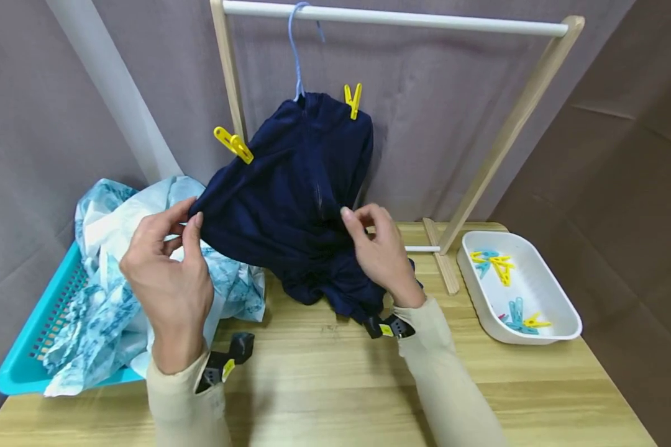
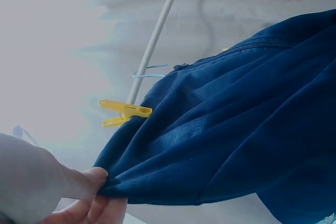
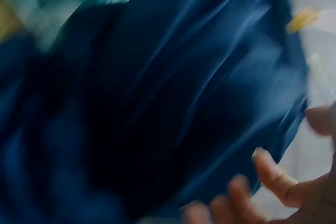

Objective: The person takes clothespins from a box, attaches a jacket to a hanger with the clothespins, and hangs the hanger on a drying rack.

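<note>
A dark navy zip garment (image 1: 279,205) hangs on a light blue hanger (image 1: 297,56), its lower part bunched over the table. My left hand (image 1: 170,267) pinches the garment's left edge between thumb and fingers, drawing the cloth out sideways; the left wrist view shows the pinched corner of cloth (image 2: 173,150). Near the zipper, my right hand (image 1: 381,248) has thumb and fingers apart, and in the right wrist view its loosely spread fingers (image 3: 273,177) are beside the cloth's edge. One yellow clothespin (image 1: 233,145) clips the left shoulder, another yellow clothespin (image 1: 353,101) the right.
The hanger hooks over a white rail (image 1: 402,17) with wooden side posts (image 1: 511,133). At left, a turquoise basket (image 1: 19,366) holds crumpled blue-and-white fabric (image 1: 106,298). A white tray (image 1: 561,310) at right holds several yellow and blue clothespins (image 1: 500,270). All stand on a wooden table (image 1: 313,385).
</note>
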Demonstrator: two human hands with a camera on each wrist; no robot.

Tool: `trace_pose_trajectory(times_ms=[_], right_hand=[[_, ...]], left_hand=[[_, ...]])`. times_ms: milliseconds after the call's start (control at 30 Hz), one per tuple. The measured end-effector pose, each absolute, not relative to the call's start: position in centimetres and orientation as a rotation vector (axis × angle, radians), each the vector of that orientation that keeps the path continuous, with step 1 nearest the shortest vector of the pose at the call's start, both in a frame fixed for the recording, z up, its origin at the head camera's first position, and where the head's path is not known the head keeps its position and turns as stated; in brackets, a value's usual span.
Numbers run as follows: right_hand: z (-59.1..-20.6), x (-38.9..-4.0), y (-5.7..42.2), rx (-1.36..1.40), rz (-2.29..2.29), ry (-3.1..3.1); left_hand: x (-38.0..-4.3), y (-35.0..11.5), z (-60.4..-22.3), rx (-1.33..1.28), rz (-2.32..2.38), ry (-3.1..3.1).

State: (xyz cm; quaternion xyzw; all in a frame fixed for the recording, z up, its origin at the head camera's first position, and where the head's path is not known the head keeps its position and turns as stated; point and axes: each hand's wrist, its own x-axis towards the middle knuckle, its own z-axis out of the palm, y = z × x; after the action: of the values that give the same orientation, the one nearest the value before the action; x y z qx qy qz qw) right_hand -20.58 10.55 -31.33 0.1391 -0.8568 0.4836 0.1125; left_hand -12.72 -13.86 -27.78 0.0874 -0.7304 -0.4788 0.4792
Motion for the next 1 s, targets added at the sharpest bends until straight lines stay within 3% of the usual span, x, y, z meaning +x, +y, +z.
trace_pose_trajectory(times_ms=[167,400,833,1000], right_hand=[[-35.9,-21.4,12.8,0.238,1.257,-2.904],[-40.3,-22.5,9.4,0.197,1.168,-3.166],[-42.4,-24.5,3.8,-0.277,0.947,-3.071],[-42.7,-25.0,3.8,-0.200,0.788,-3.075]], left_hand=[[-13.0,-14.2,-27.8,0.257,-1.130,-1.793],[-13.7,-14.5,-28.4,0.250,-1.141,-1.786],[-13.9,-14.3,-28.7,0.221,-1.151,-1.792],[-14.0,-14.4,-28.9,0.214,-1.169,-1.774]])
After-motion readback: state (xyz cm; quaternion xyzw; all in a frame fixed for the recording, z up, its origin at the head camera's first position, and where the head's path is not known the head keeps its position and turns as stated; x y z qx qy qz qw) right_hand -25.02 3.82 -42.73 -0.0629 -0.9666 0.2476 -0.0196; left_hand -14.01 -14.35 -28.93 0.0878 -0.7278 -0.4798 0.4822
